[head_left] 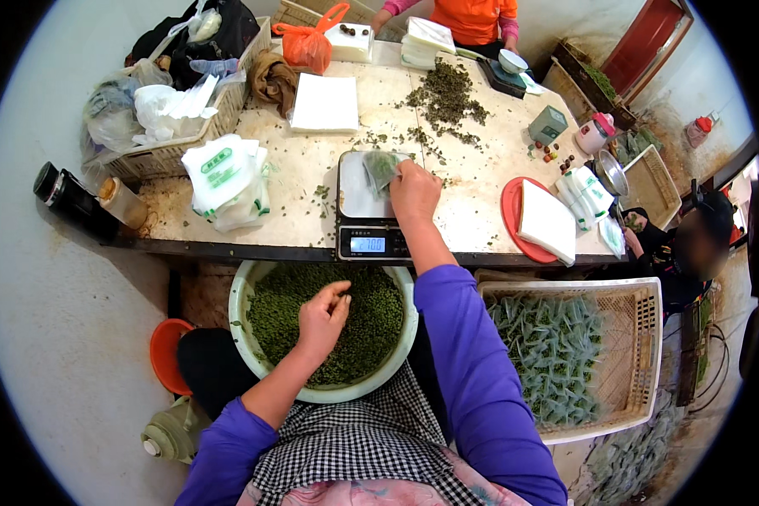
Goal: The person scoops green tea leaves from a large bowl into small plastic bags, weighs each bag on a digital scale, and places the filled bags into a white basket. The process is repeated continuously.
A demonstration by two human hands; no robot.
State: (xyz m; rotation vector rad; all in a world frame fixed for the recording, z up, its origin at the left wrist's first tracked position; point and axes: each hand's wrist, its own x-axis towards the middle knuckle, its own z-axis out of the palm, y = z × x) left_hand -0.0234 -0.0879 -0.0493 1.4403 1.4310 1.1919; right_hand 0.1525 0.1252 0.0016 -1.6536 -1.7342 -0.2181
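Observation:
My right hand [415, 192] pinches the edge of a small clear plastic bag [382, 171], which holds some green stuff. The bag rests over the pan of a digital scale [357, 202] at the table's front edge, and the scale's display is lit. My left hand [325, 318] is over a wide pale basin [238, 316] in front of me. Its fingers are curled together, and whatever they hold is too small to make out. Small dark green pellets [367, 325], like rolled tea leaves, fill much of the basin.
A pale crate [632, 354] of small filled bags stands at right. On the table [304, 202] are a loose leaf pile [449, 91], white sheet stacks [325, 103], a red tray [512, 207] and a bag bundle [225, 179]. Two people are beyond the table's far and right sides.

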